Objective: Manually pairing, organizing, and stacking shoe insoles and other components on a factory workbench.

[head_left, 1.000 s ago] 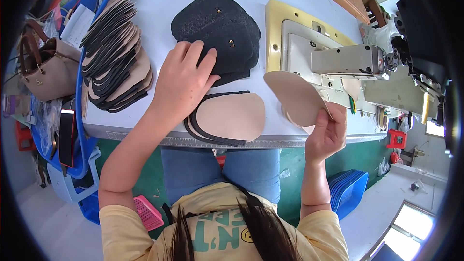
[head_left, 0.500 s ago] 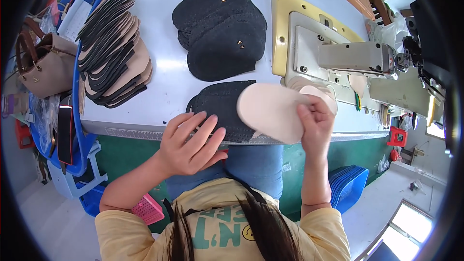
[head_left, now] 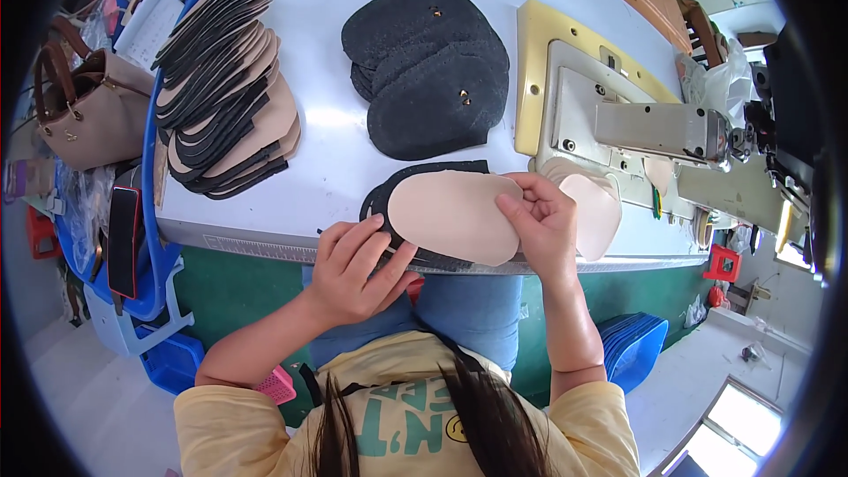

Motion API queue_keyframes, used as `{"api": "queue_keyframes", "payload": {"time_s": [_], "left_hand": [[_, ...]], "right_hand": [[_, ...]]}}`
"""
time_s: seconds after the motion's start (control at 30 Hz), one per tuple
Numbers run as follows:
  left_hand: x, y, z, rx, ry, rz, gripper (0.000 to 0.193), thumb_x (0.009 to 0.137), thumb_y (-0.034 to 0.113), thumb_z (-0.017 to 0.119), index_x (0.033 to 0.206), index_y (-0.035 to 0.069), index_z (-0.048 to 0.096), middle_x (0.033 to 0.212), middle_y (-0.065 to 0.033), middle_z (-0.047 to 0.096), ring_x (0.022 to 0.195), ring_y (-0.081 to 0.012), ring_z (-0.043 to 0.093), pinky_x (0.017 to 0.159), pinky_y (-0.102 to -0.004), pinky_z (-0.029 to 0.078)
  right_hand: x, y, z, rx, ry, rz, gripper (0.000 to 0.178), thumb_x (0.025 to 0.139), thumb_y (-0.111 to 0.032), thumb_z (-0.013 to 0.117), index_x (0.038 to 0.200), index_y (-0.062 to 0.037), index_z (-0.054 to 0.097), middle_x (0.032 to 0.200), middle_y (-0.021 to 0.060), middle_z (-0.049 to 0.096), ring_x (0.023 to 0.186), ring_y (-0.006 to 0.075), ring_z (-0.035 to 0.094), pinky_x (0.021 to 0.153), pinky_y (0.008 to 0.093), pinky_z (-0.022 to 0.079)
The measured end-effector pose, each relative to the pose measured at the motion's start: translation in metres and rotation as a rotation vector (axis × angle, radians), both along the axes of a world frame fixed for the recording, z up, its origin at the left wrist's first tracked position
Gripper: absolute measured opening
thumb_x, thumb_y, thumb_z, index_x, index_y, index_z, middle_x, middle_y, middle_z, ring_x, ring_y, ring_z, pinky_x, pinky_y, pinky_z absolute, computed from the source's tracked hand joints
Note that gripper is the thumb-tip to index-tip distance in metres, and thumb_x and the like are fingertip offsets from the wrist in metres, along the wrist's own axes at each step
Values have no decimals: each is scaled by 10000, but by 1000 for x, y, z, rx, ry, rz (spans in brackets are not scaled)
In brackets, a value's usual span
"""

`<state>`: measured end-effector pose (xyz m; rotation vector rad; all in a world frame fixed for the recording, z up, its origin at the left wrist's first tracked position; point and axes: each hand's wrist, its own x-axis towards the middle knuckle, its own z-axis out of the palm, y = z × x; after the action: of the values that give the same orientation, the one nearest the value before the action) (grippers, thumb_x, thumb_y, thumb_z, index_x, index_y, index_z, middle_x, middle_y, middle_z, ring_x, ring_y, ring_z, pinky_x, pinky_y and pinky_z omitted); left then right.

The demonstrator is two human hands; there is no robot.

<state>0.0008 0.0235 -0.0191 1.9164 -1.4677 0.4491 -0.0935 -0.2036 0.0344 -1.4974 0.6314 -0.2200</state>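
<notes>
At the table's front edge lies a black leather-like piece (head_left: 420, 177) with a rounded left end. Over it is a beige, round-ended flat piece (head_left: 455, 216), which hides most of it. My right hand (head_left: 545, 228) pinches the beige piece at its right end, thumb on top. My left hand (head_left: 358, 274) has its fingers apart, the tips at the left end of both pieces; whether they press on the black one I cannot tell. Just right of my right hand sits a small pile of beige pieces (head_left: 594, 212). Farther back lie overlapping black pieces (head_left: 433, 115) with small gold-coloured metal fittings.
A fanned stack of black and beige pieces (head_left: 278, 115) stands at the left. The sewing machine (head_left: 658, 126) with its yellow surround (head_left: 533, 88) is at the right. A blue bin (head_left: 150, 203) with a handbag (head_left: 102, 110) and a phone (head_left: 124, 243) adjoins the table's left side.
My right hand has brought the beige piece left and down over the black piece. My left hand has moved slightly right, its fingertips now by the beige piece's left end.
</notes>
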Motion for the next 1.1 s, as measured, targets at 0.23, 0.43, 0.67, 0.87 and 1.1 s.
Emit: {"api": "queue_keyframes", "payload": {"time_s": [0.23,0.43,0.67,0.87,1.1], "left_hand": [[0,-3,4,10,-32,44,291,762,231,713,1021,101,679,1176,-118,602,1030,-270,567,746,-358,405],[5,-5,11,73,-4,15,304,716,183,714,979,52,636,1204,-118,627,1002,-243,578,758,-378,386],[39,-21,41,18,275,-105,206,694,43,683,875,14,587,1036,-134,637,856,-299,569,746,-409,412],[75,-84,60,80,66,122,546,717,173,769,1215,59,578,1241,-170,513,1098,-353,488,911,-423,418],[81,-96,50,297,-4,196,754,644,228,822,1318,117,505,1276,-159,474,1129,-323,457,903,-420,378]], "right_hand": [[2,3,-2,-60,3,6,189,896,19,602,1080,64,590,930,83,678,832,80,636,707,190,514],[3,23,5,-1199,59,3,370,755,-25,760,1088,20,605,924,115,593,758,183,615,624,291,499],[-50,-7,6,-1076,-38,-96,357,708,13,756,1045,-33,645,967,119,586,722,249,581,570,304,467],[-79,-76,20,-1295,259,-80,272,849,-61,615,1115,-4,607,1107,146,561,1046,319,531,898,385,438],[-75,-77,4,-1368,272,-124,274,887,-23,536,1152,-12,602,1071,165,540,1000,337,535,885,405,446]]}}
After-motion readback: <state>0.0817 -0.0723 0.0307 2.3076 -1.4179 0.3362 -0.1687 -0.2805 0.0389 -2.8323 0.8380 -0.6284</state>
